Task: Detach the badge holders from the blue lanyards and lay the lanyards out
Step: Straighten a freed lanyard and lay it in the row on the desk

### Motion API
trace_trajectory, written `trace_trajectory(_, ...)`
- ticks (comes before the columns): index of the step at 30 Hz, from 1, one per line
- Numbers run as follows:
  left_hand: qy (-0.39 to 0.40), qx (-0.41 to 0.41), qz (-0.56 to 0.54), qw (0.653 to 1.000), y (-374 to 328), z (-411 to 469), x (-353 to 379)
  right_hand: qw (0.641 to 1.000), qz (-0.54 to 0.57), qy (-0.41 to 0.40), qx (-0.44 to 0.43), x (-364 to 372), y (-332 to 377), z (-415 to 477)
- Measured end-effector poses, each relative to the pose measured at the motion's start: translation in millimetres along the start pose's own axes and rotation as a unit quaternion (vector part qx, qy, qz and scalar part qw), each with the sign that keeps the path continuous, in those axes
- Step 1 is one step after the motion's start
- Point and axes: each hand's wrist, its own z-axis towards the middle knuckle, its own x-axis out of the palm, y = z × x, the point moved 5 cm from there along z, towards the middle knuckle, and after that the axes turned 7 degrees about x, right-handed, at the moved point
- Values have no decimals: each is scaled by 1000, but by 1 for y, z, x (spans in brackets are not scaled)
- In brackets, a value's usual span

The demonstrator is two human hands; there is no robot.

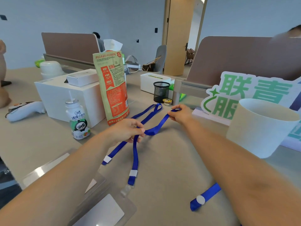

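Lanyard [135, 154], blue, is held over mid-desk: the loop end is pinched by right hand [179, 114], the middle is pinched between thumb and fingertips of left hand [128, 130], and the clip end is trailed toward clear badge holders [104, 207] at the near edge. Second lanyard [117, 150] is laid flat beside snack bag [112, 85]. Third lanyard [205, 196] is seen near-right.

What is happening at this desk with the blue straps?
A person is working on a blue lanyard. The left hand pinches its middle and the right hand pinches its far loop, holding it stretched over the table. A second lanyard lies flat beside it. Clear badge holders lie near the person; whether the held lanyard's clip is already free is unclear.
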Motion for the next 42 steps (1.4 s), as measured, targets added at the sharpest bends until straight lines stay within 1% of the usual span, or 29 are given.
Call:
trace_trajectory(3,26,-3,54,998,3,9,4,1000,-13,-3,-17,11,-1,17)
trace_trajectory(6,22,6,92,995,8,20,5,998,-32,-31,-49,12,2,34)
trace_trajectory(8,32,-1,86,996,13,26,7,995,-41,-63,-64,8,3,46)
trace_trajectory(11,58,-24,58,996,21,32,11,990,-72,-105,-61,-1,-2,64)
trace_trajectory(13,46,-17,80,996,24,37,12,988,-96,-113,-50,-3,-9,71)
trace_trajectory(16,-7,34,169,985,21,43,12,986,-114,-112,-40,0,-15,74)
trace_trajectory(17,-4,50,187,981,18,44,15,986,-120,-107,-40,2,-16,75)
trace_trajectory(19,40,74,223,971,10,43,24,987,-130,-84,-45,8,-15,76)
trace_trajectory(21,92,92,280,951,3,42,33,981,-170,-68,-61,12,-15,77)
trace_trajectory(25,127,108,344,924,-4,42,38,956,-271,-36,-102,19,-13,73)
trace_trajectory(27,142,114,369,912,-4,42,40,958,-265,-26,-110,21,-13,74)
trace_trajectory(30,155,123,391,899,-3,40,41,975,-193,-29,-109,22,-13,77)
trace_trajectory(32,141,142,395,897,-3,40,41,981,-165,-34,-100,24,-12,77)
trace_trajectory(34,125,164,395,895,-5,40,40,980,-172,-34,-98,26,-12,78)
trace_trajectory(35,127,175,401,890,-5,40,40,975,-191,-37,-104,27,-11,79)
trace_trajectory(37,140,191,424,874,-6,42,40,955,-263,-44,-128,30,-8,79)
trace_trajectory(39,145,194,446,862,-4,45,38,925,-343,-52,-153,33,-5,79)
trace_trajectory(42,136,190,455,859,-1,48,36,884,-425,-61,-183,34,-1,74)
